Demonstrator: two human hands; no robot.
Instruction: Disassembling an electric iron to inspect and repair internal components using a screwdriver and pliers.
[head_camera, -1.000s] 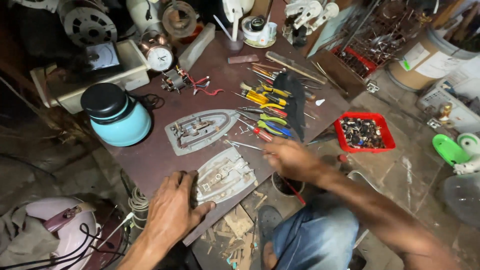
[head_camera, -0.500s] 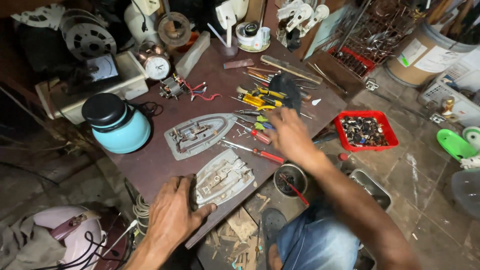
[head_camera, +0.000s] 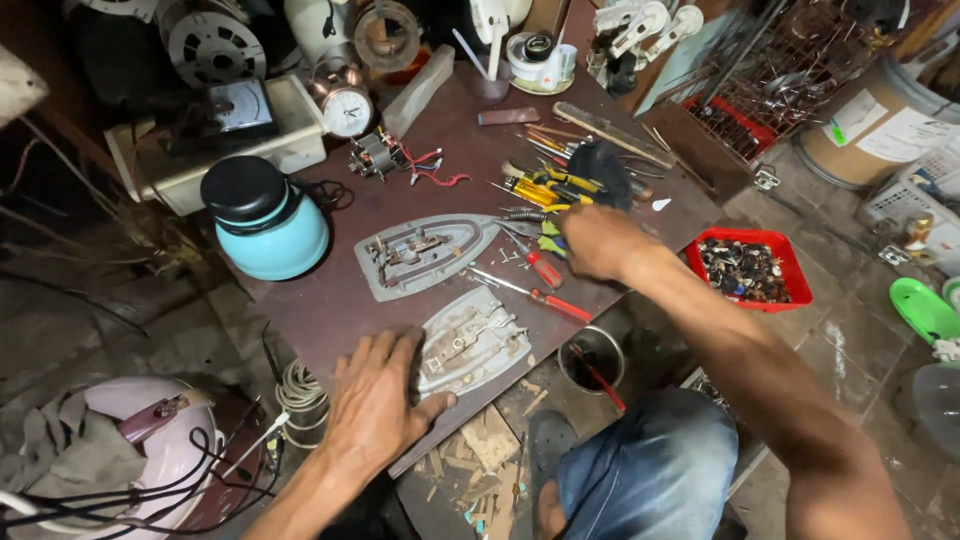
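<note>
Two iron soleplates lie on the brown board (head_camera: 330, 300): one (head_camera: 470, 345) touches the left hand (head_camera: 375, 410), which lies flat with fingers spread on its rear edge; the other soleplate (head_camera: 420, 255) is just beyond it. The right hand (head_camera: 595, 240) reaches over a pile of tools (head_camera: 545, 190); its fingers are hidden, so I cannot tell if it holds anything. A red-handled screwdriver (head_camera: 545, 298) lies between the hands. One teal kettle (head_camera: 265, 220) stands far left, one red tray (head_camera: 750, 270) right of the right arm.
</note>
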